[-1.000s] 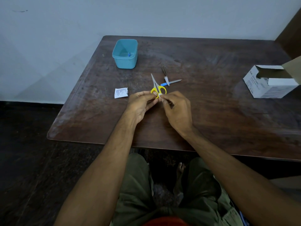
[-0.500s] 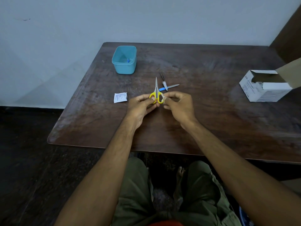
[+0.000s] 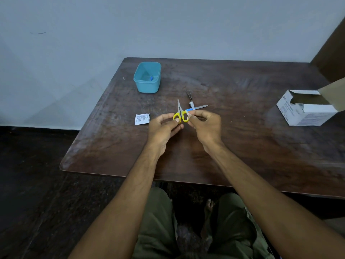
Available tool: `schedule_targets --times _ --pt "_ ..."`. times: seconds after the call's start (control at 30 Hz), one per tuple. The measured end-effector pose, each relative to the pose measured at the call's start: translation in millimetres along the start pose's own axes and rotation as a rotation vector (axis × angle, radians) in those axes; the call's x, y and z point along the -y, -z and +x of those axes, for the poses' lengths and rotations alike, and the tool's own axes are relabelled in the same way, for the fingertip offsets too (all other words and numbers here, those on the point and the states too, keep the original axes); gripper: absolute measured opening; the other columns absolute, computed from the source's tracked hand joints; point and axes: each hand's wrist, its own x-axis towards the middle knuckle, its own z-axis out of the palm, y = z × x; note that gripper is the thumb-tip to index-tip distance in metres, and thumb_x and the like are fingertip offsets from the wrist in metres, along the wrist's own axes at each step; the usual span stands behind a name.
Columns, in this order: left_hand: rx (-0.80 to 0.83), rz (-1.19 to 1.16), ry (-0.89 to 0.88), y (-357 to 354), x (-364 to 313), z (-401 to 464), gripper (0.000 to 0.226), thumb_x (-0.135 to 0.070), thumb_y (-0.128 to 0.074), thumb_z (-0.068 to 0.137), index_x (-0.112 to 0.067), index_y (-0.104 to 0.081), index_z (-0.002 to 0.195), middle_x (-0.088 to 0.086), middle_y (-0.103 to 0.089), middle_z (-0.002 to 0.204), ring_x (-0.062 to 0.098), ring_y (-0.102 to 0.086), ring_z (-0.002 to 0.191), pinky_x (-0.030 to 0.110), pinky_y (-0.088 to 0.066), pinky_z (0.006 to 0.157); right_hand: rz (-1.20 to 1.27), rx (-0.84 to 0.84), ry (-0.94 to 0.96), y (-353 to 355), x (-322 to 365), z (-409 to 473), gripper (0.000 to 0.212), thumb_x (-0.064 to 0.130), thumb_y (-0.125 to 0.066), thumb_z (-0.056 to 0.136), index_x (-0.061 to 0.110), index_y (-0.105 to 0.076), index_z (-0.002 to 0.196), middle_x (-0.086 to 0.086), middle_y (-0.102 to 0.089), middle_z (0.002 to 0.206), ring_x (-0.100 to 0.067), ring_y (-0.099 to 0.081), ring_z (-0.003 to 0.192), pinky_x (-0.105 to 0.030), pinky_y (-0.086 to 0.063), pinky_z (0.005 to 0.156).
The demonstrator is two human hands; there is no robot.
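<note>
Scissors (image 3: pixel 179 110) with yellow loops sit pinched between our hands — left hand (image 3: pixel 164 130) grips one loop, right hand (image 3: pixel 204 126) the other — blades pointing away, nail clipper (image 3: pixel 192 104) just beyond the right hand.

Small yellow-handled scissors (image 3: pixel 180 114), blades closed, tips pointing away

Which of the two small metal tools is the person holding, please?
The yellow-handled scissors, pinched at the loops by the left hand and right hand; the nail clipper lies on the table beyond.

Tub (image 3: pixel 147 87) behind sachet (image 3: pixel 142 119), scissors (image 3: pixel 179 109) right of sachet, clipper (image 3: pixel 192 105) behind scissors, box (image 3: pixel 306 114) far right.
</note>
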Motion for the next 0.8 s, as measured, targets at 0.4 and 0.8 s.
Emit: schedule_targets --times 0.4,0.8 --pt "-0.063 0.046 -0.111 16 -31 28 0.026 0.006 -0.066 0.085 0.001 -0.063 0.110 0.008 -0.071 0.083 0.014 -0.072 0.068 0.019 -0.056 0.066 0.008 0.065 0.006 -18 18 23 0.018 0.003 -0.065 0.084 0.019 -0.072 0.079 -0.006 -0.070 0.076 -0.010 -0.065 0.070 -0.016 -0.053 0.058" --pt "-0.207 0.805 -0.367 44 -145 132 0.025 -0.010 -0.075 0.080 0.000 -0.071 0.102 0.014 -0.070 0.079 0.010 -0.065 0.058 0.030 -0.058 0.078 -0.047 0.060 0.044 -36 29 63 0.016 0.003 -0.065 0.086 0.017 -0.072 0.084 -0.003 -0.070 0.078 -0.011 -0.067 0.073 -0.016 -0.054 0.056"
